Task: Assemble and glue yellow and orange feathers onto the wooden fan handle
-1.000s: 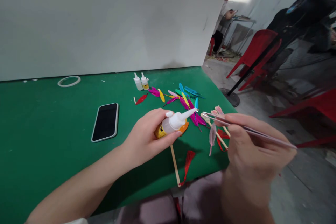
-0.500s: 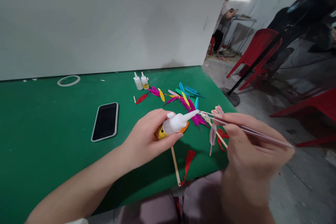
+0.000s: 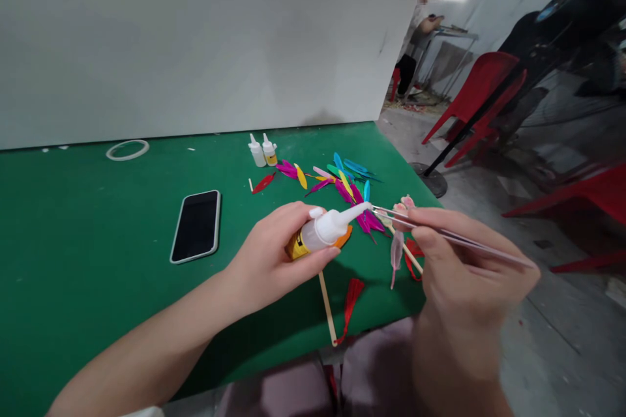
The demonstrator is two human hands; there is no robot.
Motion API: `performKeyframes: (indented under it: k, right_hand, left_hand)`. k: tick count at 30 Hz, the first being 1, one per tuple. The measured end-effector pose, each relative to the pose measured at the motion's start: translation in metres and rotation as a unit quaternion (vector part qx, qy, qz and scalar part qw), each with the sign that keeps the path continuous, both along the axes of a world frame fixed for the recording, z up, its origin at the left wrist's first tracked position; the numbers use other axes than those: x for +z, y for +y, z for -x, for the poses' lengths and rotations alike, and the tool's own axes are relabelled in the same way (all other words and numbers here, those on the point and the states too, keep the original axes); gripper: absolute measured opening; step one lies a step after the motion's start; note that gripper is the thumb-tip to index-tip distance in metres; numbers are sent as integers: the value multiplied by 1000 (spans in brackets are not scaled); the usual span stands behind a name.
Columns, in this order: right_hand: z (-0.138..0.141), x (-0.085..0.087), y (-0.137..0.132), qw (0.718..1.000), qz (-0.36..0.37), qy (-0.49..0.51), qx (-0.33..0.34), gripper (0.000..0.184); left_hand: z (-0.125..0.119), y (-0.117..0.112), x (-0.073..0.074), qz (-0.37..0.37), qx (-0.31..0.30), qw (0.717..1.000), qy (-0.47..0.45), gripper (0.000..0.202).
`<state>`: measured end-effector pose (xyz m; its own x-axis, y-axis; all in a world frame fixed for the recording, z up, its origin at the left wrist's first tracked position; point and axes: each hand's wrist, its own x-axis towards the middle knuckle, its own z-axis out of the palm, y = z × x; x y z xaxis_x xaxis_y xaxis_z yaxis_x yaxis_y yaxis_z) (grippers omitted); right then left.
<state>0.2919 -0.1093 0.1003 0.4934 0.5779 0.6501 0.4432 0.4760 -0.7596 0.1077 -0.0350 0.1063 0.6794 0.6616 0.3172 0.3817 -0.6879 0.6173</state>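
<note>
My left hand (image 3: 274, 254) is closed around a glue bottle (image 3: 317, 234) with a yellow label, its white nozzle tilted up to the right. In my right hand (image 3: 469, 267) is a pair of tweezers (image 3: 440, 232), pinched between thumb and fingers. The tweezer tips meet the end of the nozzle; whatever lies between them is too small to make out. Below the bottle, a wooden stick (image 3: 327, 309) with a red tassel (image 3: 352, 303) lies on the green table. Part of an orange feather (image 3: 346, 236) shows behind the bottle.
Several coloured feathers (image 3: 342, 189) lie beyond my hands. Two more glue bottles (image 3: 263, 151) stand at the back. A phone (image 3: 196, 227) and a white ring (image 3: 128, 150) are on the left. A white panel (image 3: 195, 39) borders the table; a person (image 3: 420, 26) sits far right.
My right hand has shifted slightly left with the tweezers, and their tips stay at the nozzle. The bottle in my left hand has barely moved.
</note>
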Motion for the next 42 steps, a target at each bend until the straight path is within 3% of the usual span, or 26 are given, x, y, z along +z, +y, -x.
performKeyframes:
  k: [5,16,31,42]
  right_hand:
    - [2,0,2,1000,-20,0,9,13]
    - [-1,3,-3,1000,14,20,11,11]
    - [0,3,-1,999,14,29,17,9]
    - [0,-2,2,999,-13,38,6,9]
  left_hand:
    - [0,0,-1,-4,-2,1000,-1,21]
    - [0,1,-4,-1,1,1000,0,23]
    - [0,4,-3,84,-17,995,-48,22]
    - [0,7,-3,72,-26,997,12,25]
